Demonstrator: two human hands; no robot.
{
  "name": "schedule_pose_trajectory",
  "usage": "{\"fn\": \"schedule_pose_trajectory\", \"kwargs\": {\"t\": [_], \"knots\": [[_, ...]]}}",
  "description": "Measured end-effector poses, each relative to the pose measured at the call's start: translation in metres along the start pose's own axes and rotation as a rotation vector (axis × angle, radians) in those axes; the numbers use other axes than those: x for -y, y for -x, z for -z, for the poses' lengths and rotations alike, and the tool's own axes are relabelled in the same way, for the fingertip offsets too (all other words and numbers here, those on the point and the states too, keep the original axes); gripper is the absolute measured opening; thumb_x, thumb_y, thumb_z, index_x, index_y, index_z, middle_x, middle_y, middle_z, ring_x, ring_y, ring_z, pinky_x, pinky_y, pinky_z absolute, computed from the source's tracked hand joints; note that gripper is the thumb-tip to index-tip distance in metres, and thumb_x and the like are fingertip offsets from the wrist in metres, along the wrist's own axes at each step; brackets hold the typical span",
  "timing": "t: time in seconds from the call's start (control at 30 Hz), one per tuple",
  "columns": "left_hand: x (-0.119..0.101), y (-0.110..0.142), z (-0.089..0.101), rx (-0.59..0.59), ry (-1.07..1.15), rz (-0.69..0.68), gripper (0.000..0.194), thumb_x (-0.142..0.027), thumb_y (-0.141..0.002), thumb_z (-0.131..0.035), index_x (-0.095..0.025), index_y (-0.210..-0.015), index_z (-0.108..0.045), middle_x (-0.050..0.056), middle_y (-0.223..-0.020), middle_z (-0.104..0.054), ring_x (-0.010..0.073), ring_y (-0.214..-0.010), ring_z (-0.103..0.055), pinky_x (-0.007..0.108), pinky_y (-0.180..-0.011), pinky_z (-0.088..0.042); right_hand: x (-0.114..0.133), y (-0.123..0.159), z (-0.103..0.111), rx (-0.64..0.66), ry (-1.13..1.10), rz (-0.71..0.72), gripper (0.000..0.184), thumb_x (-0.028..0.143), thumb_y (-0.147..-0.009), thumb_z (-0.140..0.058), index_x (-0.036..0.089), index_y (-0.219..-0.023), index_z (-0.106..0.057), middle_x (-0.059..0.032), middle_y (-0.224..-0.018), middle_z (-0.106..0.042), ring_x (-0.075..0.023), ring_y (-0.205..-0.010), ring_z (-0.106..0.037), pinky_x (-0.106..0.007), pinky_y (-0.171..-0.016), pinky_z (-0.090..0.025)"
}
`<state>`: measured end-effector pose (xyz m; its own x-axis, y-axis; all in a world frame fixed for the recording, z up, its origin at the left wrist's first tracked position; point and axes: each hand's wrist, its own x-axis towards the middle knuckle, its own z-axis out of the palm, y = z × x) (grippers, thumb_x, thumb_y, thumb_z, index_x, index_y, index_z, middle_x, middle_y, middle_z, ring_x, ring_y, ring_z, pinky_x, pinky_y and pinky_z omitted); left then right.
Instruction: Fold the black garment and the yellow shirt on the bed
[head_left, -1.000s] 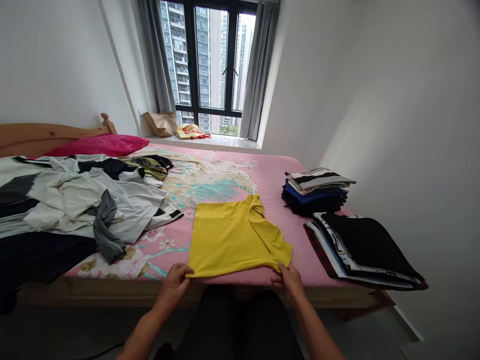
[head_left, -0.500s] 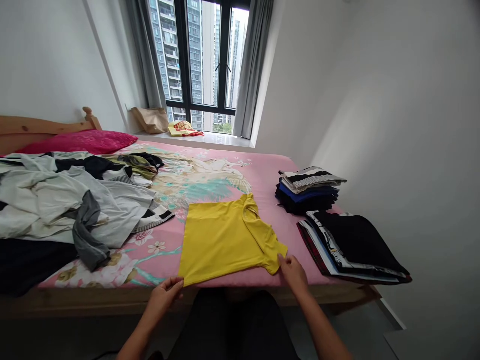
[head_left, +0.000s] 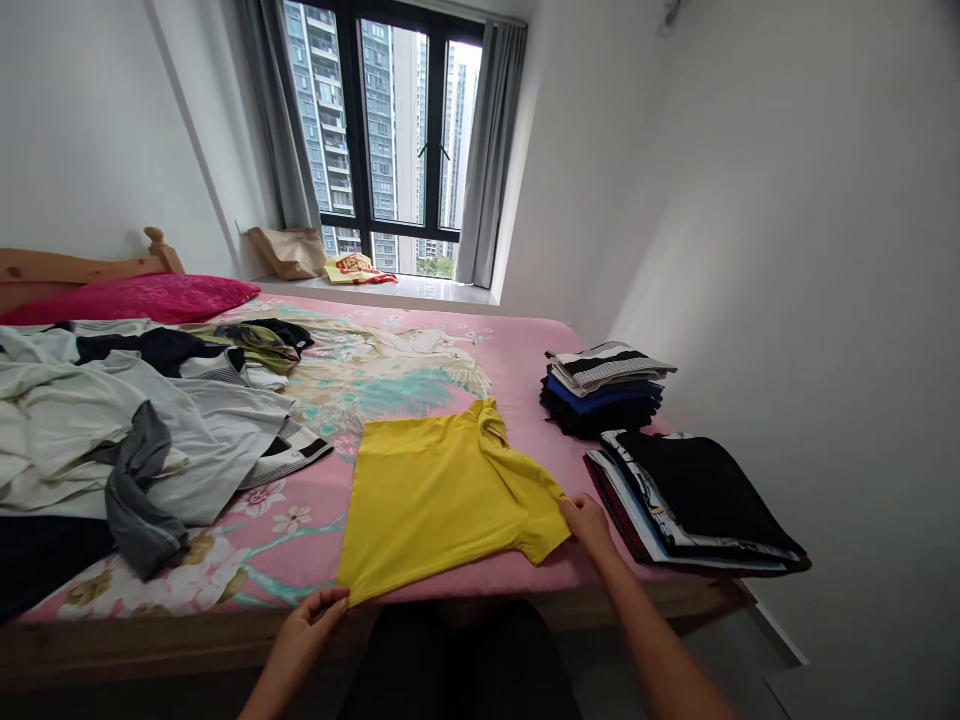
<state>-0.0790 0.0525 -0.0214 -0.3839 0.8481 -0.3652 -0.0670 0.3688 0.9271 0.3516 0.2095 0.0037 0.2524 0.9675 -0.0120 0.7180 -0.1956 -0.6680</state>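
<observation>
A yellow T-shirt (head_left: 427, 500) lies spread on its side near the bed's front edge, its hem to the left and its collar at the upper right. My left hand (head_left: 311, 622) pinches the near hem corner at the bed's edge. On the other side, my right hand (head_left: 587, 520) grips the edge of the near sleeve between thumb and fingers. Creases run across the cloth beside the collar.
Loose clothes (head_left: 172, 430) are heaped on the left of the bed (head_left: 517, 345). To the right stand a pile of folded clothes (head_left: 604, 390) and a second folded stack (head_left: 697, 500) topped with black. A pink pillow (head_left: 142, 297) lies behind the heap.
My right hand has shifted up along the sleeve edge to a new grip. My left hand still pinches the hem corner. The view has tilted up and turned slightly right.
</observation>
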Motion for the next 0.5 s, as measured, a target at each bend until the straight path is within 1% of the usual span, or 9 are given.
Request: {"fn": "schedule_pose_trajectory", "kwargs": {"t": [0.1,0.17,0.23,0.27,0.33,0.43,0.47,0.5], "knots": [[-0.001,0.002,0.003,-0.02,-0.121,-0.078,0.057,-0.06,-0.044,-0.073,-0.017,-0.08,-0.065,0.002,-0.068,-0.068,0.0221,-0.068,-0.063,0.027,-0.055,-0.047,-0.032,0.018,0.012,-0.02,0.049,-0.07,0.015,0.03,-0.075,-0.047,0.019,-0.067,-0.053,-0.0012,-0.066,-0.061,-0.0166,-0.064,-0.056,-0.024,-0.057,-0.037],[-0.006,0.004,0.005,-0.104,-0.287,-0.142,0.051,-0.061,-0.05,-0.068,-0.019,-0.08,-0.067,0.003,-0.075,-0.07,0.0246,-0.076,-0.064,0.029,-0.062,-0.049,-0.051,0.027,0.021,0.0,0.093,-0.112,0.011,0.027,-0.071,-0.051,0.02,-0.063,-0.053,-0.0018,-0.064,-0.061,-0.0177,-0.063,-0.056,-0.025,-0.059,-0.036],[-0.015,0.003,0.004,-0.202,-0.445,-0.227,0.046,-0.06,-0.059,-0.06,-0.021,-0.082,-0.068,0.003,-0.081,-0.071,0.0249,-0.081,-0.064,0.031,-0.069,-0.05,-0.059,0.031,0.029,0.009,0.131,-0.142,0.008,0.027,-0.07,-0.054,0.02,-0.065,-0.055,-0.0025,-0.065,-0.061,-0.0188,-0.065,-0.057,-0.026,-0.061,-0.037],[-0.022,0.001,0.001,-0.231,-0.5,-0.287,0.044,-0.059,-0.064,-0.056,-0.021,-0.084,-0.067,0.003,-0.084,-0.07,0.0244,-0.083,-0.064,0.032,-0.072,-0.05,-0.058,0.029,0.032,0.004,0.142,-0.144,0.008,0.027,-0.071,-0.053,0.02,-0.068,-0.056,-0.0029,-0.068,-0.062,-0.0192,-0.068,-0.058,-0.026,-0.063,-0.038],[-0.038,-0.009,-0.008,-0.237,-0.583,-0.448,0.039,-0.055,-0.071,-0.051,-0.023,-0.087,-0.066,0.003,-0.09,-0.07,0.023,-0.088,-0.063,0.032,-0.08,-0.049,-0.047,0.021,0.036,-0.018,0.114,-0.104,0.013,0.029,-0.075,-0.049,0.021,-0.078,-0.059,-0.0042,-0.077,-0.065,-0.0194,-0.077,-0.06,-0.027,-0.07,-0.04],[-0.059,-0.033,-0.033,-0.172,-0.735,-0.701,0.033,-0.045,-0.078,-0.046,-0.022,-0.09,-0.066,0.005,-0.102,-0.068,0.0223,-0.102,-0.059,0.034,-0.095,-0.043,-0.02,-0.003,0.031,-0.038,0.016,-0.009,0.024,0.033,-0.081,-0.043,0.02,-0.094,-0.059,-0.0071,-0.098,-0.065,-0.019,-0.091,-0.06,-0.026,-0.079,-0.041],[-0.062,-0.041,-0.042,-0.158,-0.814,-0.749,0.033,-0.041,-0.079,-0.044,-0.021,-0.093,-0.066,0.007,-0.109,-0.066,0.0229,-0.109,-0.056,0.035,-0.099,-0.04,-0.011,-0.014,0.028,-0.04,-0.009,0.003,0.027,0.034,-0.082,-0.043,0.019,-0.098,-0.058,-0.0084,-0.104,-0.064,-0.0191,-0.094,-0.059,-0.026,-0.081,-0.041],[-0.063,-0.048,-0.051,-0.156,-0.901,-0.769,0.034,-0.039,-0.08,-0.043,-0.02,-0.097,-0.066,0.009,-0.116,-0.063,0.024,-0.115,-0.052,0.038,-0.102,-0.036,-0.004,-0.025,0.023,-0.04,-0.024,0.0,0.031,0.036,-0.082,-0.042,0.018,-0.102,-0.057,-0.0099,-0.107,-0.063,-0.0195,-0.095,-0.059,-0.027,-0.082,-0.041]]}}
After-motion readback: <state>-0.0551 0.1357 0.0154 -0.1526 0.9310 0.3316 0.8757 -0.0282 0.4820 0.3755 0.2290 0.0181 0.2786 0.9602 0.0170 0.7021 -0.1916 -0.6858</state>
